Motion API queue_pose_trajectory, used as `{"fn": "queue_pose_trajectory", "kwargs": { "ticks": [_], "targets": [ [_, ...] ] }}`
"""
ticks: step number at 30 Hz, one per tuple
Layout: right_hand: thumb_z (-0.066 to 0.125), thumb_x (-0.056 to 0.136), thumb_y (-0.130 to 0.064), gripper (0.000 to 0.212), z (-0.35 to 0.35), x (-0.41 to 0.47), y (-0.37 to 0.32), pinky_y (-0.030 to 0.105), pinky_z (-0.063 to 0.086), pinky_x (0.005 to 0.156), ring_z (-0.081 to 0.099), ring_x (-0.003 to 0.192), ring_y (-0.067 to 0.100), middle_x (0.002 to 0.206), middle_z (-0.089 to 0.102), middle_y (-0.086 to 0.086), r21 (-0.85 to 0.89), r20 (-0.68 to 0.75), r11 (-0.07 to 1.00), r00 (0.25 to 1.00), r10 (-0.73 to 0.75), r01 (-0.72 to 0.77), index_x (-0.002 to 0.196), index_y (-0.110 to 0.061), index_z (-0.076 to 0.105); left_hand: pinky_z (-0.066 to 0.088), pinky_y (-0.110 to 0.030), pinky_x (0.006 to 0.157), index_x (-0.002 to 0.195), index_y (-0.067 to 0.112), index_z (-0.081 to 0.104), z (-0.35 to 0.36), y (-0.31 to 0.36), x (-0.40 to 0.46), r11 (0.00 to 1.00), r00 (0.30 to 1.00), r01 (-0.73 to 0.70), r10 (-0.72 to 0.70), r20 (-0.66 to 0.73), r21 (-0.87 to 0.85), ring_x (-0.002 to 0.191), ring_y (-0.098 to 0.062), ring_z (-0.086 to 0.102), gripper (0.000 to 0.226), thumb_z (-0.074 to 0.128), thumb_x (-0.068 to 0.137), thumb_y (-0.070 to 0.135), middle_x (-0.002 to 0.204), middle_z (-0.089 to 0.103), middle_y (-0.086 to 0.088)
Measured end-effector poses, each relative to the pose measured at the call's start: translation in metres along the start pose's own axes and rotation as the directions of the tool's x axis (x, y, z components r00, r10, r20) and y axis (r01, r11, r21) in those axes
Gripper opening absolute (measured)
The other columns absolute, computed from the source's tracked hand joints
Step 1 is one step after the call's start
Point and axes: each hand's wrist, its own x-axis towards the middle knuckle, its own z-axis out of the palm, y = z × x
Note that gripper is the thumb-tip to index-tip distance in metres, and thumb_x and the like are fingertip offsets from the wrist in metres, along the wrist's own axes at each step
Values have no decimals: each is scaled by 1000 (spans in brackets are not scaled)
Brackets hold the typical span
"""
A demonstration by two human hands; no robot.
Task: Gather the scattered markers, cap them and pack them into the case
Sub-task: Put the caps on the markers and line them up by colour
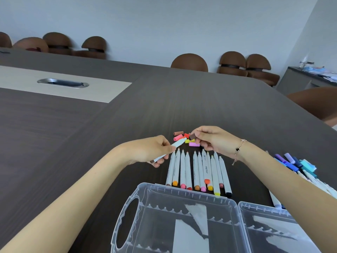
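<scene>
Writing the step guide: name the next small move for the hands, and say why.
Probably press the small dark brown cap pinched in the right hand onto the bare tip of the white marker held by the left hand; the two already sit nearly tip to cap.

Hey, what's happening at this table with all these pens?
A person is putting caps back on markers. The left hand holds one white marker with its tip bare, and the right hand pinches a dark brown cap just beside that tip. More loose caps lie in a small pile behind the hands. A row of markers lies on the table, and more blue ones lie to the right. The clear case is open in front, with no markers in it yet.
</scene>
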Motion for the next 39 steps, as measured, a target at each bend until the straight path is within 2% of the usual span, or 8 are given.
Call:
{"fn": "queue_pose_trajectory", "kwargs": {
  "ticks": [8, 12, 16, 19, 27, 30, 33, 39],
  "targets": [
    [46, 99, -17, 21, 3, -3, -4, 19, 29, 51, 40, 58, 6, 73, 59, -3, -53, 63, 997, 996, -59, 63, 106, -12, 65, 42, -13, 54, 103, 16, 47, 3, -3, 3, 990, 995, -89, 93, -33, 108, 56, -5, 47, 19, 44, 99, 34, 76, 55, 3],
    [55, 93, -14, 15, 1, -6, -11, 11, 46, 60, 59, 69, -5, 80, 67, -24, -269, 128, 941, 976, -178, 207, 106, -14, 63, 43, -17, 63, 111, 18, 55, 4, -5, 5, 950, 974, -127, 175, -147, 284, 68, -8, 51, 23, 45, 98, 34, 82, 56, 7],
    [58, 92, -23, 21, 1, -3, -13, 21, 52, 81, 63, 90, 4, 99, 68, -12, -672, 140, 691, 962, -234, 266, 112, -20, 65, 36, -17, 66, 112, 18, 60, 2, -5, 5, 884, 933, -154, 277, -229, 442, 85, -12, 51, 26, 47, 97, 34, 93, 53, 6],
    [52, 95, -27, 26, 7, 1, -13, 21, 45, 73, 54, 85, 12, 103, 69, -3, -856, 181, 427, 942, -283, 292, 117, -23, 64, 34, -17, 64, 117, 16, 56, 6, -4, 5, 820, 921, -165, 327, -214, 548, 82, -11, 48, 27, 43, 99, 31, 96, 48, 5],
    [51, 96, -21, 32, 6, 6, -13, 9, 30, 63, 42, 78, 6, 108, 68, 1, -797, 161, 490, 906, -392, 354, 127, -20, 60, 34, -12, 55, 126, 14, 55, 6, -2, 9, 754, 881, -136, 388, -269, 642, 71, -9, 46, 32, 40, 101, 26, 103, 48, 0],
    [51, 96, -21, 32, 10, 12, -18, 8, 32, 65, 43, 83, 8, 117, 65, -1, -809, 214, 468, 919, -331, 356, 127, -20, 59, 35, -12, 59, 125, 14, 55, 11, -2, 8, 757, 890, -77, 346, -297, 649, 74, -11, 50, 30, 42, 100, 23, 109, 52, -2],
    [52, 95, -21, 34, 10, 20, -30, 20, 41, 86, 47, 103, 11, 127, 57, -1, -827, 273, 427, 926, -262, 365, 129, -19, 55, 44, -18, 60, 114, 14, 57, 23, -5, 7, 775, 887, 82, 231, -400, 627, 70, -11, 52, 25, 41, 100, 27, 95, 52, 0],
    [50, 96, -27, 39, -28, 24, -41, 32, 42, 101, 39, 127, 15, 133, 48, 0, -893, 182, 364, 952, -246, 265, 134, -21, 47, 41, -22, 65, 106, 13, 52, 30, -20, -7, 730, 828, 362, 34, -559, 580, 76, -12, 46, 25, 46, 97, 36, 91, 50, 2]
  ]
}}
